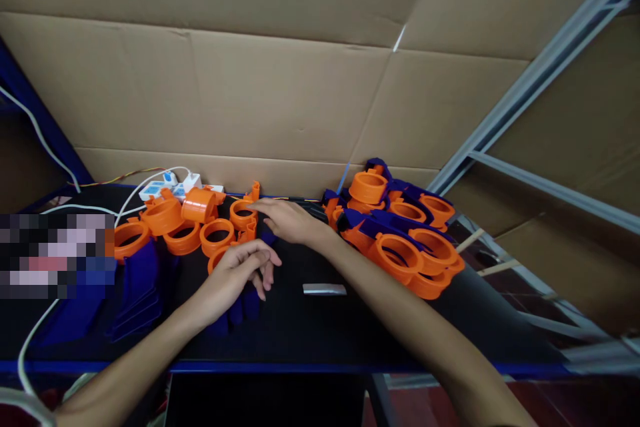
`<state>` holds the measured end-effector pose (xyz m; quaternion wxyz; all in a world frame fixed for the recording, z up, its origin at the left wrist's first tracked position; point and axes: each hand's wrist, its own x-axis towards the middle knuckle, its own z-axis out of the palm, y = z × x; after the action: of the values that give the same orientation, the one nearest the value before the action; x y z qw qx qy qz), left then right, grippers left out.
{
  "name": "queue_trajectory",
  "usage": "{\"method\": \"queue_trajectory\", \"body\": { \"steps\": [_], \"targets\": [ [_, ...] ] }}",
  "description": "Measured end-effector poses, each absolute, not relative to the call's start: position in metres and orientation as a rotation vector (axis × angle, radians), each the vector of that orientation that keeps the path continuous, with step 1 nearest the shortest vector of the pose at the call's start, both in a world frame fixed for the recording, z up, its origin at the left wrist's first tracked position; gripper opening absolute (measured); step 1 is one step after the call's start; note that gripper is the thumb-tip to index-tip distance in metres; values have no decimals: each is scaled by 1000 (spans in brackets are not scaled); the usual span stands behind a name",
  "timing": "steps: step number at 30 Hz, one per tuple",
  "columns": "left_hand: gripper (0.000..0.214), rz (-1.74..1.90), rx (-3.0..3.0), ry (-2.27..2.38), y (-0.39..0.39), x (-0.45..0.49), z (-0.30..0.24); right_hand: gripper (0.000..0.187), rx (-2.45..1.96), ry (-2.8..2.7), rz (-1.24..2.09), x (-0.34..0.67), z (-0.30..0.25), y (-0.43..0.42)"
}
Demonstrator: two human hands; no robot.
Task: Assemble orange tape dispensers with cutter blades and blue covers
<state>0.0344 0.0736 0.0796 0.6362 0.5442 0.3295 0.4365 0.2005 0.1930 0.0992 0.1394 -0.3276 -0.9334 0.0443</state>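
Observation:
My right hand (290,219) reaches across to the left, fingers stretched out, with the fingertips at the edge of an orange plastic ring (242,221). I cannot tell whether they touch it. Below it, my left hand (245,268) is loosely curled with its fingers apart, and nothing shows in it. This hand partly hides another orange ring (214,261). Dark blue pieces (245,309) lie under and beside the left hand. A small flat metal strip (325,289) rests on the black table top to the right of it.
More orange rings (165,215) stand in a group at the left, near fanned blue pieces (137,293). At the right are stacked orange rings joined to blue parts (400,255). A white power strip (155,190) with cables lies behind. A cardboard wall (280,100) closes the back.

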Motion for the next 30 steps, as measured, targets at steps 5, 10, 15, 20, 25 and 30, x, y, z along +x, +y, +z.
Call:
{"method": "queue_trajectory", "body": {
  "steps": [5, 10, 15, 20, 25, 30],
  "targets": [
    [24, 1007, 1201, 767, 74, 34, 82, 22, -987, -2729, 124, 180, 85, 223],
    [26, 1198, 1062, 831, 79, 30, 81, 5, -977, -2629, 105, 193, 90, 218],
    [38, 1518, 870, 865, 90, 24, 79, 20, -924, -2470, 138, 216, 107, 203],
    [34, 1567, 786, 755, 97, 25, 83, 23, -711, -2304, 387, 221, 100, 167],
    [34, 1401, 759, 656, 102, 28, 91, 18, -488, -2361, 759, 223, 90, 132],
    [23, 1417, 754, 748, 112, 18, 88, 23, -719, -2319, 895, 252, 99, 116]
  ]
}}
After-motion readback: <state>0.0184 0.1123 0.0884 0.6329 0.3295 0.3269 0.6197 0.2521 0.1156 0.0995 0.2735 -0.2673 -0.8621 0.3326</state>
